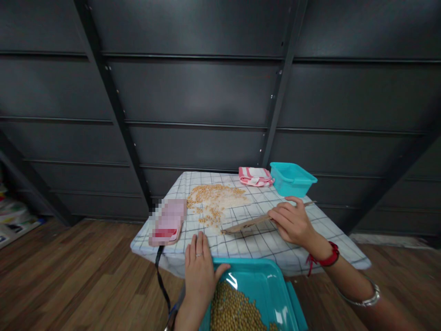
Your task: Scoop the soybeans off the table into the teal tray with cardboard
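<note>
My left hand (pixel 200 269) grips the near-left rim of a teal tray (pixel 263 280) that holds a heap of beans (pixel 234 310) below the table's front edge. My right hand (pixel 291 220) is closed on a flat brown cardboard strip (pixel 246 225), which lies across the checked tablecloth (pixel 303 250) with its left end near a scatter of beans and white grains (pixel 215 200). A red band is on my right wrist, and a ring on my left hand.
A small teal tub (pixel 292 178) and a folded pink-and-white cloth (pixel 255 176) sit at the table's far edge. A pink phone (pixel 167 221) with a black strap lies at the left. Dark wall panels stand behind; wood floor surrounds the table.
</note>
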`<action>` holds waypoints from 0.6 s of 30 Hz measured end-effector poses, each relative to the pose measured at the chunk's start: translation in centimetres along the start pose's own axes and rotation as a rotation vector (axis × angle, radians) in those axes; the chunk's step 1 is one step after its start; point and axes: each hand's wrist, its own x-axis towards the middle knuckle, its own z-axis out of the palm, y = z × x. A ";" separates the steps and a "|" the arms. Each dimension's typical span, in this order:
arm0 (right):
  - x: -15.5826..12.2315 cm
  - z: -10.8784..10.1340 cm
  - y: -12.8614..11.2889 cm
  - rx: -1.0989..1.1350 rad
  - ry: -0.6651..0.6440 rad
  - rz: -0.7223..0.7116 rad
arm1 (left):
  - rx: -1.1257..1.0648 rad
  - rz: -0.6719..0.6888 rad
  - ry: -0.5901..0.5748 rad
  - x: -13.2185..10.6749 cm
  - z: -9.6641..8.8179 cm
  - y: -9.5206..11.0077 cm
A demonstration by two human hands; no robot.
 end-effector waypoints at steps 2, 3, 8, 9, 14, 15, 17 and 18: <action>-0.1 -0.2 0.0 0.004 0.011 -0.007 | 0.008 -0.002 0.008 0.0 0.0 0.0; -0.1 -0.2 0.0 0.006 0.016 -0.009 | 0.015 -0.001 0.017 0.0 0.0 0.0; -0.3 -0.3 -0.2 0.007 0.031 -0.016 | 0.040 0.012 0.044 0.1 0.0 0.1; -0.3 -0.3 -0.2 0.006 0.036 -0.015 | 0.040 0.013 0.044 0.1 0.0 0.2; -0.1 -0.2 -0.5 0.014 0.030 -0.004 | 0.048 0.010 0.056 0.2 -0.1 0.3; 0.0 -0.2 -0.5 0.018 0.026 -0.003 | 0.051 0.010 0.058 0.2 -0.1 0.3; 0.1 -0.2 -0.6 0.025 0.021 -0.007 | 0.045 0.009 0.048 0.2 -0.1 0.3; 0.1 -0.3 -0.7 0.027 0.021 -0.010 | 0.036 0.006 0.037 0.2 -0.1 0.3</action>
